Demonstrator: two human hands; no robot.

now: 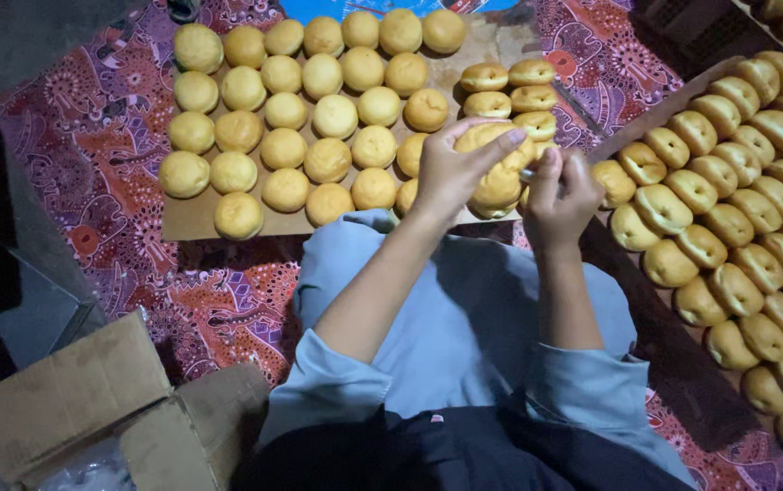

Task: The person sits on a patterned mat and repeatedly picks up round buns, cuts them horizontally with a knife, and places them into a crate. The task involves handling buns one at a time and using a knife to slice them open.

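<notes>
My left hand [458,168] grips a round golden bun [498,186] from above, thumb and fingers curled over its top. My right hand [560,195] is closed around a small thin tool [537,177] whose tip touches the bun's side; what kind of tool it is I cannot tell. Both hands hover over the near right corner of a brown cardboard sheet [193,218] that carries several rows of whole buns [328,159]. A few buns with a slit in the side [510,77] lie just beyond my hands.
A second board [660,114] at the right holds several rows of slit buns [728,236]. A patterned red cloth [100,145] covers the floor. An open cardboard box [73,400] sits at lower left. My lap in light blue fabric [464,309] fills the bottom centre.
</notes>
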